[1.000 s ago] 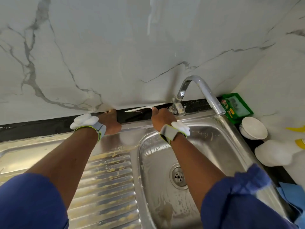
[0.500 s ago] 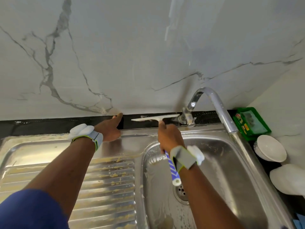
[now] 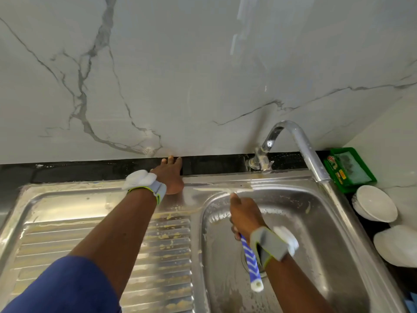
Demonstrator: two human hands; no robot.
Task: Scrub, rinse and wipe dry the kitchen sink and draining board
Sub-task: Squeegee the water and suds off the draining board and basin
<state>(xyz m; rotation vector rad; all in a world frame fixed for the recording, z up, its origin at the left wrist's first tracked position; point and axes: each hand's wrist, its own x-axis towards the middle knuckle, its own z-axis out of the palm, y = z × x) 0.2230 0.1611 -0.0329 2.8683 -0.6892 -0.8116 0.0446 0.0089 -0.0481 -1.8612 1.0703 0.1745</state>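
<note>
A stainless sink point(image 3: 327, 222) lies at the right, its ribbed draining board point(image 3: 67, 240) at the left, streaked with yellowish suds. My right hand point(image 3: 244, 216) grips the blue-and-white striped handle of a squeegee point(image 3: 251, 265). The squeegee's white blade lies along the sink's back rim, left of the tap point(image 3: 291, 141). My left hand point(image 3: 170, 175) rests on the back rim, fingers stretched out to the black strip under the wall.
A marble wall rises right behind the sink. On the counter at the right stand a green box point(image 3: 349, 169) and two white bowls point(image 3: 375, 203), the nearer bowl point(image 3: 397, 245) at the frame edge. The tap's spout arches over the sink's right side.
My right hand drew the squeegee back from the black strip at the wall down onto the sink's back rim. My left hand stayed on the rim. The view tilted down.
</note>
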